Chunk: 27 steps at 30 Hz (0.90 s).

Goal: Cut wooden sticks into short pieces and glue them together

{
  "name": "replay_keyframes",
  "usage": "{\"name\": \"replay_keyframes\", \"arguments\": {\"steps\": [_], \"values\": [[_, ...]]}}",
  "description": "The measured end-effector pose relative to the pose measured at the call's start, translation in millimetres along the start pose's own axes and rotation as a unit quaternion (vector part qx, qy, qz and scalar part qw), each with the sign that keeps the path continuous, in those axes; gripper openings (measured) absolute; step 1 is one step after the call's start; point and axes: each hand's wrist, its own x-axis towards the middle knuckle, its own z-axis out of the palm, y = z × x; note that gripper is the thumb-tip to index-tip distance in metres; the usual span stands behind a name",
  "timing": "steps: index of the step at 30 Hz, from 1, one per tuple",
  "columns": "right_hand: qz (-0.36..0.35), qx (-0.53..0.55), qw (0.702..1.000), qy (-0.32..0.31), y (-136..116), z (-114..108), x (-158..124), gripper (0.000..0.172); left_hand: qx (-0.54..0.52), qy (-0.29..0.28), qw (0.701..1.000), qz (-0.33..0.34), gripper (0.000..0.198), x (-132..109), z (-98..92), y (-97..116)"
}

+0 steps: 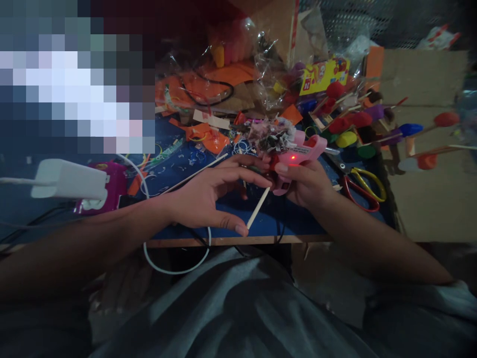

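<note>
My left hand is over the front of the blue table. Its thumb and index finger pinch a short pale wooden stick between their tips, the stick slanting up to the right. My right hand grips a pink glue gun with a small red light glowing on its side. The gun's front end is close to my left fingertips, and a small red piece shows between the hands; its kind I cannot make out. Just behind the gun lies a fuzzy grey and pink bundle.
Scissors with red and yellow handles lie right of my right hand. Several coloured rounded pieces on sticks are at the right, by a cardboard sheet. A white charger with a cable stands left. Orange scraps litter the back.
</note>
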Motion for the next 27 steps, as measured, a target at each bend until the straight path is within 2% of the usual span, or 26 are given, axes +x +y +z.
{"name": "replay_keyframes", "arguments": {"steps": [15,21,27], "values": [[0.023,0.000,1.000,-0.005,0,1,-1,0.050,-0.035,-0.001,0.999,-0.016,0.086,2,2.1,3],[0.005,0.016,1.000,-0.007,-1,3,-1,0.048,-0.047,-0.012,0.999,-0.002,0.084,3,3.8,4],[-0.037,0.024,0.998,-0.033,-3,-4,4,0.046,0.002,-0.032,0.998,-0.061,0.068,6,5.6,17]]}}
